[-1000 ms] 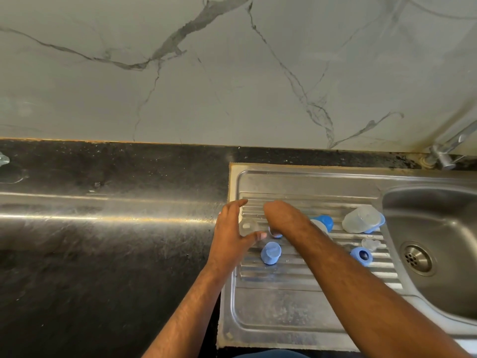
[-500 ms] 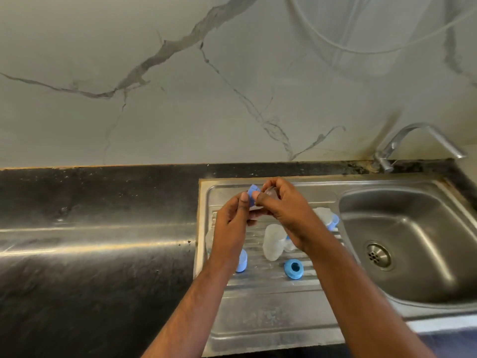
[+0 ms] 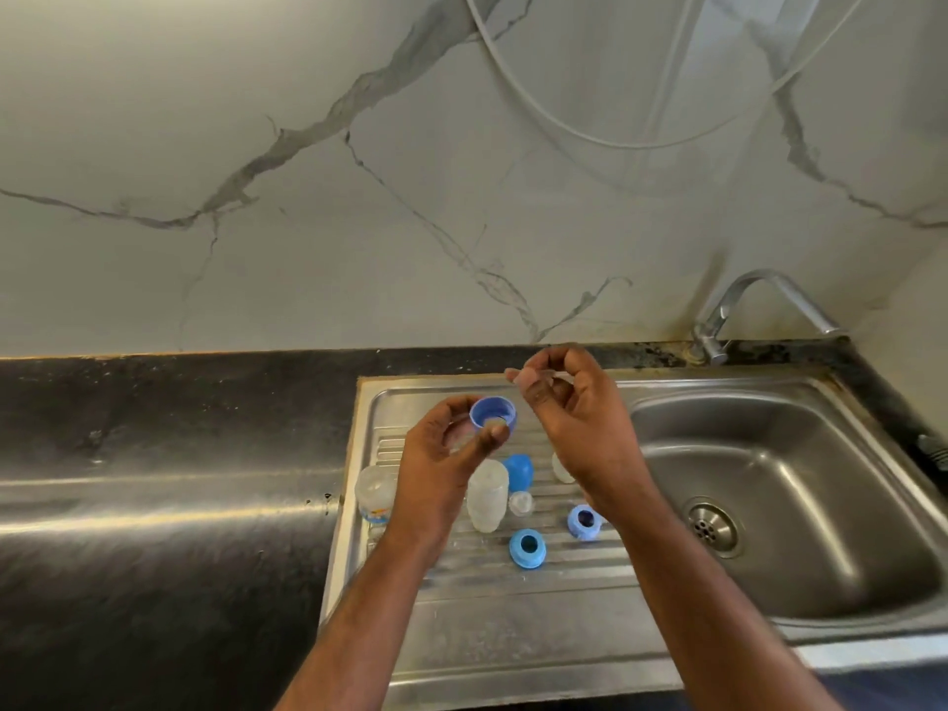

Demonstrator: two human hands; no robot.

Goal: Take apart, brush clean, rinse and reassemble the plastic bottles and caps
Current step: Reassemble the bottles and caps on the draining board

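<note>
Hands were raised over the far part of the draining board (image 3: 513, 633), a little apart, each holding one piece. The left hand (image 3: 436, 469) gripped a blue cap ring (image 3: 493, 413) between thumb and fingers, its open side turned up and toward the right hand. The right hand (image 3: 569, 407) sat just right of and slightly farther than the ring, pinching a small clear piece (image 3: 533, 376) at the fingertips; it was too blurred to name with certainty, perhaps a teat or seal. The gap between ring and clear piece ran on a short slant, up and to the right, so a joining move would likely have brought the right hand down and left toward the ring's mouth.

Below the hands, on the ribbed board, stood a clear bottle (image 3: 486, 497) upright, another bottle (image 3: 376, 492) at the board's left edge carrying a coloured printed mark too small to read, a blue dome cap (image 3: 519, 469), and two more blue rings (image 3: 527, 547) (image 3: 585, 521) lying open side up. The sink bowl (image 3: 800, 505) lay to the right, nearer the right hand. No brand or lettering was legible.
</note>
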